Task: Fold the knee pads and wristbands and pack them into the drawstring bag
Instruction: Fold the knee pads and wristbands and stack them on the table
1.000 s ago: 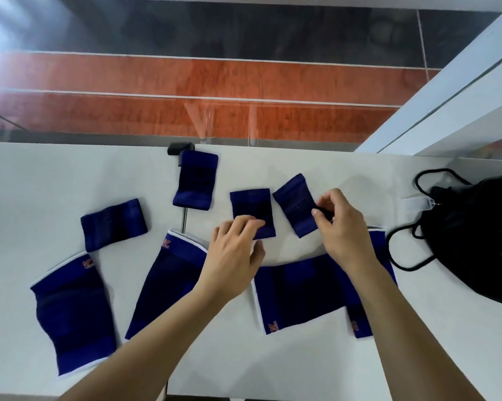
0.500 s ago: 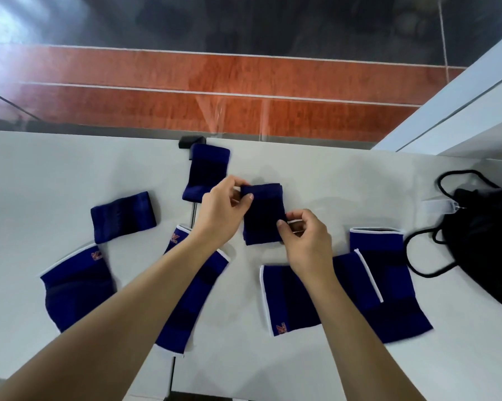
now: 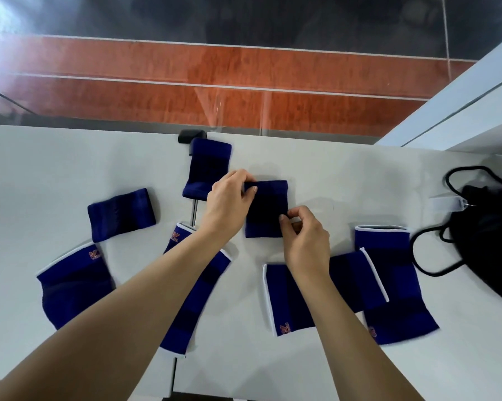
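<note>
A stack of navy wristbands (image 3: 265,208) lies mid-table. My left hand (image 3: 228,202) pinches its top left corner and my right hand (image 3: 303,235) pinches its right edge. One more wristband (image 3: 208,167) lies behind my left hand, another (image 3: 121,214) further left. Blue knee pads with white trim lie flat nearer me: one far left (image 3: 73,283), one under my left forearm (image 3: 193,302), one under my right wrist (image 3: 290,299), one to the right (image 3: 388,282) overlapping it. The black drawstring bag (image 3: 488,241) sits at the right edge.
The white table (image 3: 41,169) has a seam with a black clamp (image 3: 190,136) at its far edge. A clear tag (image 3: 446,202) lies by the bag's cords. Behind the table is a red and dark floor; a white ledge (image 3: 446,111) rises at the right.
My right hand carried the tilted wristband left and laid it on the middle one. Both hands now grip that stack. The view has shifted, so the knee pads look rearranged.
</note>
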`<state>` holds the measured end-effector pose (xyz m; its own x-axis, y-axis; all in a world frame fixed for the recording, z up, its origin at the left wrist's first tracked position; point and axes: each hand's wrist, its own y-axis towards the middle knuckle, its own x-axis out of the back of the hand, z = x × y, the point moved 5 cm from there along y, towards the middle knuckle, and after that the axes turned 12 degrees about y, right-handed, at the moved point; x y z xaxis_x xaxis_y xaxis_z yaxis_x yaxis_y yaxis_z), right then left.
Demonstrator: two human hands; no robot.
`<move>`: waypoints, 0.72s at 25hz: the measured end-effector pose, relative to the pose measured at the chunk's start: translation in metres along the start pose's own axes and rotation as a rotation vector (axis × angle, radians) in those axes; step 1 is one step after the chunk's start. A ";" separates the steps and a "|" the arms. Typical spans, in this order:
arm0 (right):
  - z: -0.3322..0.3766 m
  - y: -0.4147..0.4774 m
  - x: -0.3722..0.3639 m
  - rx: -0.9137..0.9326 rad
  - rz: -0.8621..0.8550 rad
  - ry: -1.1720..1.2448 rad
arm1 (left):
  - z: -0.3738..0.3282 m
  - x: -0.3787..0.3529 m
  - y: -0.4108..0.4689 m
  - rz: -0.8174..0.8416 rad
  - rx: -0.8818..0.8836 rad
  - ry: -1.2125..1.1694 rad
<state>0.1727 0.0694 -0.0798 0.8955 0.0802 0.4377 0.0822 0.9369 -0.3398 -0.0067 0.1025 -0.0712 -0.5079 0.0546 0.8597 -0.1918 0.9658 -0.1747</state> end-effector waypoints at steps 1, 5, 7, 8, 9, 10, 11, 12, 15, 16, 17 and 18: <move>0.000 0.001 -0.001 0.000 -0.006 -0.007 | -0.001 0.000 0.000 -0.011 -0.003 0.001; -0.001 0.002 -0.004 -0.044 -0.037 -0.044 | -0.002 -0.005 0.002 -0.032 0.012 0.020; -0.001 0.003 -0.005 -0.072 -0.047 -0.079 | -0.003 -0.005 0.000 -0.048 0.017 0.031; -0.001 0.004 -0.006 -0.091 -0.047 -0.090 | -0.005 -0.002 -0.004 -0.074 -0.004 0.067; -0.001 0.004 -0.006 -0.109 -0.045 -0.094 | -0.007 0.000 -0.009 -0.106 -0.041 0.131; -0.001 0.004 -0.006 -0.120 -0.043 -0.092 | -0.009 0.002 -0.017 -0.134 -0.093 0.194; -0.001 0.001 -0.004 -0.120 -0.051 -0.085 | -0.010 0.000 -0.028 -0.147 -0.160 0.235; -0.001 -0.002 -0.002 -0.113 -0.066 -0.080 | -0.010 -0.004 -0.042 -0.137 -0.236 0.255; -0.005 -0.014 0.000 -0.126 -0.083 -0.101 | -0.001 -0.024 -0.081 0.004 -0.360 0.293; -0.006 -0.016 0.000 -0.148 -0.069 -0.096 | 0.002 -0.028 -0.088 0.036 -0.363 0.304; -0.007 -0.016 -0.001 -0.173 -0.053 -0.073 | 0.004 -0.030 -0.089 0.046 -0.357 0.306; -0.008 -0.015 -0.001 -0.200 -0.034 -0.039 | 0.004 -0.030 -0.089 0.047 -0.349 0.303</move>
<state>0.1743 0.0525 -0.0822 0.8734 0.0670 0.4824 0.2005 0.8533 -0.4814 0.0219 0.0143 -0.0838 -0.2311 0.1219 0.9653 0.1464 0.9852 -0.0893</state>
